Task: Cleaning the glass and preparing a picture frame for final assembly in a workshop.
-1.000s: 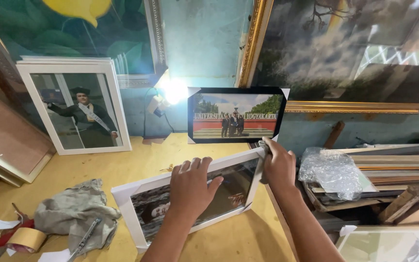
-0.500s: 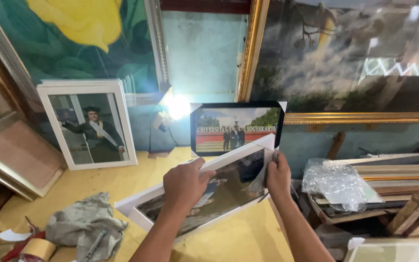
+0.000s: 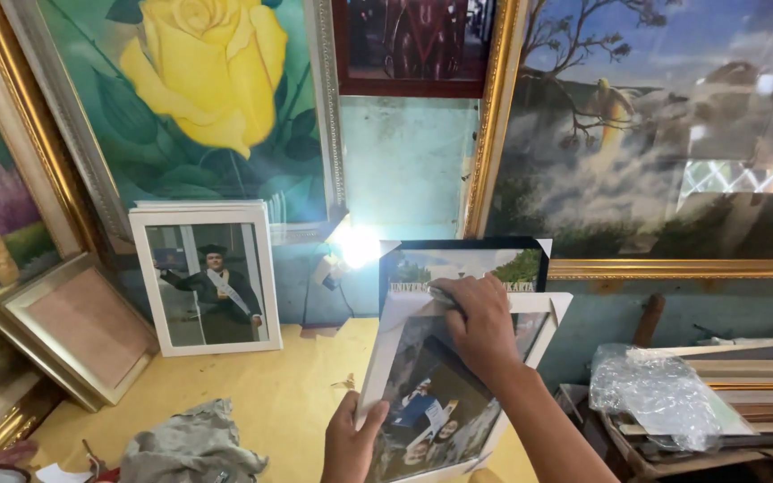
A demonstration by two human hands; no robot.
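I hold a white-framed photo (image 3: 422, 407) tilted up almost on end above the yellow table (image 3: 261, 394). My left hand (image 3: 346, 444) grips its lower left edge, thumb on the front. Across its upper part lies my right hand (image 3: 479, 326), fingers curled over the top edge. Glass in the frame reflects light over a group picture. Directly behind it a black-framed photo (image 3: 494, 259) leans on the wall, partly hidden by my right hand.
A white-framed portrait (image 3: 208, 277) leans on the wall at left, beside a gold frame (image 3: 73, 331). A grey cloth (image 3: 190, 447) lies near the front. Crumpled plastic wrap (image 3: 655, 394) covers wooden mouldings (image 3: 744, 376) at right. Large paintings (image 3: 199, 89) line the wall.
The white-framed photo has gone from lying nearly flat on the table to standing almost upright. My left hand shifted from its face to its lower left edge, and my view tilted upward.
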